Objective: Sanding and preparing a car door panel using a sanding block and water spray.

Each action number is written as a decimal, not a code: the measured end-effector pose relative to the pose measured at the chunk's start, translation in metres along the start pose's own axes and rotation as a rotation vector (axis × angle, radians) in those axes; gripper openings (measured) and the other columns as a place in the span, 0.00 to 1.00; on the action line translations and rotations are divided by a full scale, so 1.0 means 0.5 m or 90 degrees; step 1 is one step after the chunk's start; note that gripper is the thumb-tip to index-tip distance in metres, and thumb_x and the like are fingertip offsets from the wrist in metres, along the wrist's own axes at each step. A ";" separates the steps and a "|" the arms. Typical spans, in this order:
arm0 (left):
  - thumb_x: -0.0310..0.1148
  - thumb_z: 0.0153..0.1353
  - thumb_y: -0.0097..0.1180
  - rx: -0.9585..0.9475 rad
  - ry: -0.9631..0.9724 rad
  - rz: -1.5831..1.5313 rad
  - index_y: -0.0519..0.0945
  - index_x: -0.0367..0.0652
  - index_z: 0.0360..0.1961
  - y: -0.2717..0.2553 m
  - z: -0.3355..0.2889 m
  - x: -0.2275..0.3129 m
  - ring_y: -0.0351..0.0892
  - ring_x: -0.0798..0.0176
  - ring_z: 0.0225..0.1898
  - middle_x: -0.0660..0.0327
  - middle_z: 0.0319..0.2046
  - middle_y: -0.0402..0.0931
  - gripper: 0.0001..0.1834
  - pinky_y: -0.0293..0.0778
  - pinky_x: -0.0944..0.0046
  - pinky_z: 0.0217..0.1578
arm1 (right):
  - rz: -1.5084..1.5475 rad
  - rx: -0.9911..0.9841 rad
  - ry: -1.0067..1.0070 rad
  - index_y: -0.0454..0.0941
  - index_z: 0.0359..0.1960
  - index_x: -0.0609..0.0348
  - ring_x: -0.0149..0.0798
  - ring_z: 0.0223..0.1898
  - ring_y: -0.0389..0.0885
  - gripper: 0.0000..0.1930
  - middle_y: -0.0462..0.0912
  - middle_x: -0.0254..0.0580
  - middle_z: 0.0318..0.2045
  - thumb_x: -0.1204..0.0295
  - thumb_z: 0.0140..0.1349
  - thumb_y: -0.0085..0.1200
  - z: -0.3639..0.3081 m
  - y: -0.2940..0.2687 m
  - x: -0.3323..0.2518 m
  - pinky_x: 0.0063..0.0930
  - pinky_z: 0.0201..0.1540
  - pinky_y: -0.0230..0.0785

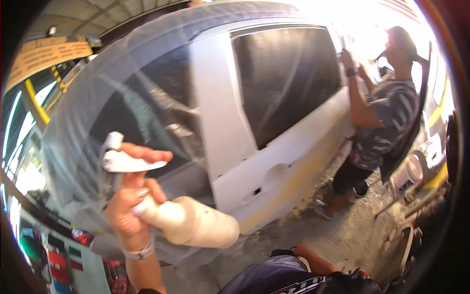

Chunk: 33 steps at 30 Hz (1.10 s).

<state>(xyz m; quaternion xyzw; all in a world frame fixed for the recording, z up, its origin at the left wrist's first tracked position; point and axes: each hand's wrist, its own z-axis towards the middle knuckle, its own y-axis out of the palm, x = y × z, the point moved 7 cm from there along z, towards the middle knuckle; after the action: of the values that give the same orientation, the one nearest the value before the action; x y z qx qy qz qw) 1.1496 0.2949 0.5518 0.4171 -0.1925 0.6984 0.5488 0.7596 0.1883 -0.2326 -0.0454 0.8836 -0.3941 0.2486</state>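
My left hand [128, 208] is raised at the left and wrapped around the neck of a cream-coloured spray bottle [208, 225]. The bottle lies tilted on its side, its base toward the right. Its white trigger [132, 162] sticks out between my fingers, and the nozzle points up toward the car. A pale band circles my left wrist. Low in the middle, my right hand [299, 250] is small and partly hidden against my dark clothing. Its fingers cannot be made out. Beyond the bottle stands the side of a car [264, 181], its panel whitish with yellowish patches.
Clear plastic film [78, 132] drapes the car's roof and left part. At the right, a person [387, 108] in a grey patterned shirt stands with hands raised by the car. Behind them is a white bucket [407, 171]. Pale dust marks the concrete floor [289, 230].
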 end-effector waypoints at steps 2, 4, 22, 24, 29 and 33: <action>0.26 0.49 0.48 0.001 -0.013 0.057 0.68 0.29 0.63 0.011 0.001 -0.005 0.81 0.39 0.58 0.42 0.50 0.76 0.35 0.81 0.66 0.23 | 0.106 0.062 0.019 0.89 0.51 0.56 0.65 0.55 0.84 0.21 0.87 0.61 0.50 0.63 0.56 0.61 -0.037 -0.034 0.026 0.55 0.61 0.77; 0.19 0.53 0.51 -0.051 -0.032 0.054 0.72 0.28 0.60 0.003 0.001 -0.006 0.83 0.44 0.57 0.43 0.51 0.78 0.29 0.84 0.65 0.31 | 0.181 0.148 0.071 0.87 0.52 0.60 0.67 0.60 0.80 0.22 0.85 0.66 0.54 0.67 0.56 0.62 -0.061 -0.090 0.029 0.55 0.64 0.72; 0.15 0.57 0.56 -0.230 0.350 0.675 0.65 0.32 0.72 0.118 0.130 -0.066 0.85 0.51 0.34 0.46 0.38 0.83 0.38 0.82 0.55 0.43 | 0.087 0.895 -0.602 0.65 0.74 0.67 0.61 0.74 0.66 0.31 0.69 0.60 0.72 0.84 0.68 0.45 -0.333 -1.113 -0.550 0.50 0.76 0.57; 0.15 0.57 0.56 -0.207 0.335 0.716 0.65 0.32 0.71 0.131 0.145 -0.072 0.85 0.51 0.34 0.45 0.39 0.83 0.38 0.82 0.55 0.43 | 0.073 0.894 -0.654 0.65 0.74 0.66 0.60 0.74 0.66 0.31 0.69 0.59 0.72 0.84 0.67 0.45 -0.331 -1.172 -0.588 0.49 0.76 0.57; 0.17 0.57 0.60 -0.133 0.189 0.772 0.71 0.36 0.60 0.163 0.173 -0.101 0.84 0.49 0.38 0.44 0.48 0.81 0.28 0.82 0.54 0.44 | 0.066 0.858 -0.769 0.66 0.74 0.65 0.58 0.73 0.66 0.32 0.69 0.56 0.72 0.86 0.65 0.47 -0.313 -1.256 -0.643 0.48 0.76 0.58; 0.20 0.56 0.65 -0.025 0.057 0.795 0.84 0.42 0.39 0.186 0.176 -0.120 0.82 0.50 0.47 0.44 0.60 0.78 0.10 0.79 0.55 0.48 | 0.099 0.787 -0.859 0.68 0.74 0.65 0.56 0.73 0.67 0.34 0.69 0.55 0.72 0.88 0.62 0.46 -0.292 -1.282 -0.671 0.48 0.76 0.59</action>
<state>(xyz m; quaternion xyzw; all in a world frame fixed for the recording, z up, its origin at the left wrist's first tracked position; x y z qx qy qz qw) 1.0990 0.1644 0.5725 0.1862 -0.3899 0.9003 0.0522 0.9087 -0.0601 0.4463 -0.0650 0.1836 -0.6688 0.7175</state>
